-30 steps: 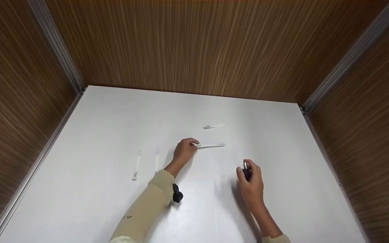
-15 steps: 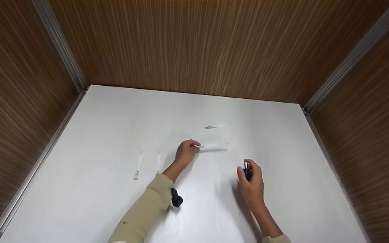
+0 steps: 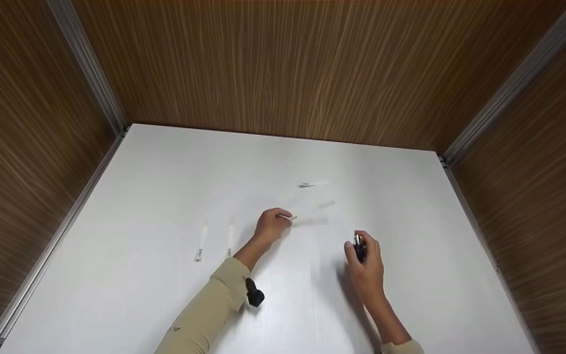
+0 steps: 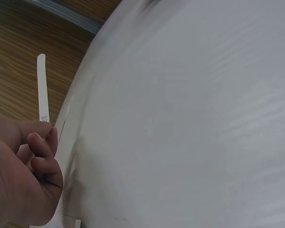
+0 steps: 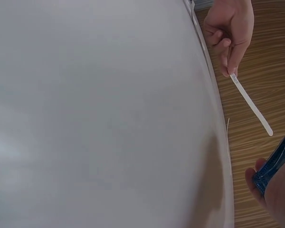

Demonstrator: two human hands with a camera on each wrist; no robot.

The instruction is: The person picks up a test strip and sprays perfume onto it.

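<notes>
My left hand (image 3: 271,223) pinches the printed end of a narrow white paper strip (image 4: 42,88) between thumb and fingers. Its free end points rightward, raised above the table with a shadow below it. In my right hand (image 3: 367,268) is a small dark blue bottle (image 5: 275,164) with a silver top, gripped upright; a fingertip lies over that top. The right wrist view shows the held strip (image 5: 249,102) slanting toward the bottle, a gap between them.
Two similar strips lie left of my left arm: an outer strip (image 3: 200,243) and an inner strip (image 3: 231,238). Another strip (image 3: 312,185) lies beyond my left hand. Wood-grain walls (image 3: 283,69) enclose the white table (image 3: 165,162) at the back and sides.
My left hand has picked the strip up off the table, its free end rising, and has drifted slightly nearer and rightward. The right hand with the bottle stays almost in place.
</notes>
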